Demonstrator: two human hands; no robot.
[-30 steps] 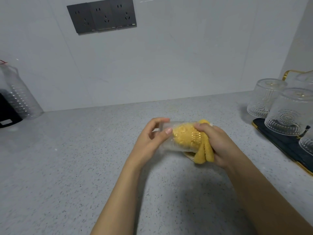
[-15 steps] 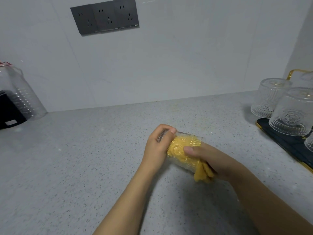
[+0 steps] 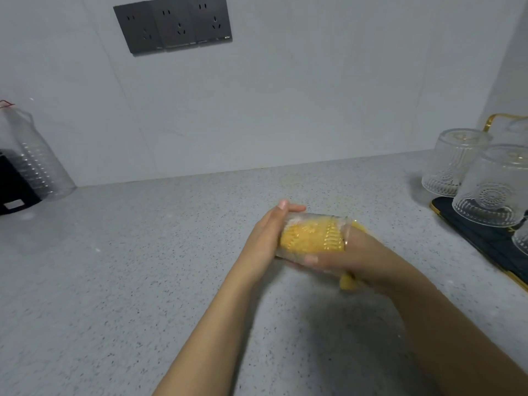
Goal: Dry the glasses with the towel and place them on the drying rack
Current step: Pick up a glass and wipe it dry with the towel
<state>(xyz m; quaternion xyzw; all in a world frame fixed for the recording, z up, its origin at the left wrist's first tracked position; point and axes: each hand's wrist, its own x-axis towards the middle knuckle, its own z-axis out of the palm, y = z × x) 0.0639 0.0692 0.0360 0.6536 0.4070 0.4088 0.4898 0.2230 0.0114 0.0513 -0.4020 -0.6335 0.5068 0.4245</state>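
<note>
Holding a sideways glass (image 3: 314, 237) above the surface (image 3: 143, 267), left hand (image 3: 264, 238) cups its base; right hand's (image 3: 357, 258) fingers (image 3: 314, 258) grip the yellow towel (image 3: 308, 238) stuffed inside.

The towel (image 3: 310, 238) was yellow inside a clear embossed glass (image 3: 314, 224). The counter (image 3: 143, 281) was speckled grey, the far wall sockets (image 3: 173, 22) dark grey, the right-hand rack (image 3: 485, 238) black with gold trim.

A tiny mark on the socket panel (image 3: 173, 24) is unreadable.
</note>
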